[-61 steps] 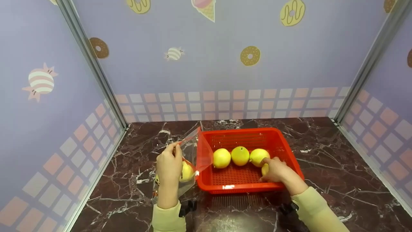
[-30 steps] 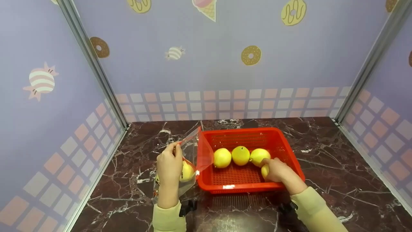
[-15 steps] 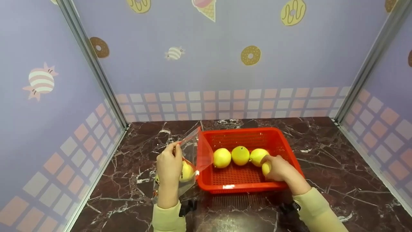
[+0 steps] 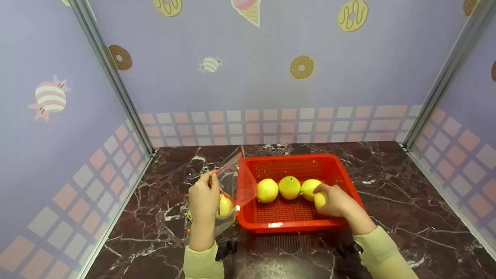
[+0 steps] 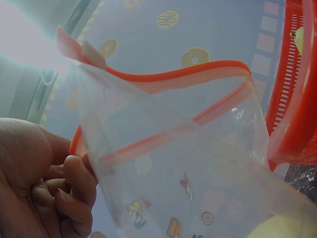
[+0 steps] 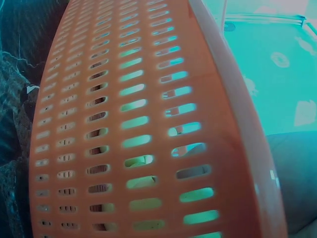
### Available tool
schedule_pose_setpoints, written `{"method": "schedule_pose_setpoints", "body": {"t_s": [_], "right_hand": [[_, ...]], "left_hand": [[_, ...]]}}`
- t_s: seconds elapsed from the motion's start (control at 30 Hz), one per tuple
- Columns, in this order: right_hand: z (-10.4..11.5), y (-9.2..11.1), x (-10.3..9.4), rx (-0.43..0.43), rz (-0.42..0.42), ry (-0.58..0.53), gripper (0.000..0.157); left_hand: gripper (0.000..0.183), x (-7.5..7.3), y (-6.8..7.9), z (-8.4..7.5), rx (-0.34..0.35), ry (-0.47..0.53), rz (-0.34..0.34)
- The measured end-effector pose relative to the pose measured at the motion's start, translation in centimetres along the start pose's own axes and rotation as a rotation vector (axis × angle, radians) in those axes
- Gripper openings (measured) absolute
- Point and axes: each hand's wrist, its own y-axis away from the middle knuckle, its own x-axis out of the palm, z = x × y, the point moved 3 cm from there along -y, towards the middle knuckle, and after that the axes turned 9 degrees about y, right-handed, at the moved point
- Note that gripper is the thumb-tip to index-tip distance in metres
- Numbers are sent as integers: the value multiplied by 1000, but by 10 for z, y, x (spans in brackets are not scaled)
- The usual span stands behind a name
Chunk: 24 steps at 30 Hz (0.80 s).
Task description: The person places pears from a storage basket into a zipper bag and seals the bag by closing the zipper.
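In the head view my left hand (image 4: 204, 199) pinches the red-trimmed edge of a clear zip bag (image 5: 163, 163), whose mouth stands open toward the basket. A yellow lemon (image 4: 224, 206) shows inside the bag. My right hand (image 4: 335, 201), at the right side of the red plastic basket (image 4: 294, 224), grips a lemon (image 4: 320, 200), partly hidden by the fingers. Beside it in the basket lie three more lemons: the nearest one (image 4: 309, 189), a middle one (image 4: 289, 188) and a left one (image 4: 267, 190). The right wrist view shows mostly the basket's slotted wall (image 6: 114, 119), which hides the hand's fingers.
The bag's open flap overlaps the basket's left rim. A dark marbled table (image 4: 155, 232) carries everything. Patterned lilac panels (image 4: 248, 85) stand at the back and both sides, with metal posts (image 4: 112, 77) at the corners.
My right hand has closed round the lemon at the basket's right side and risen slightly with it. The left hand and the bag have hardly moved.
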Motion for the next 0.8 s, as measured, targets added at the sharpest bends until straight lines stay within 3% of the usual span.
{"method": "schedule_pose_setpoints", "body": {"t_s": [0.8], "right_hand": [[2,-3,-10,8,-98,-133,60]], "left_hand": [[22,1,0,0,-8,-18,0]]}}
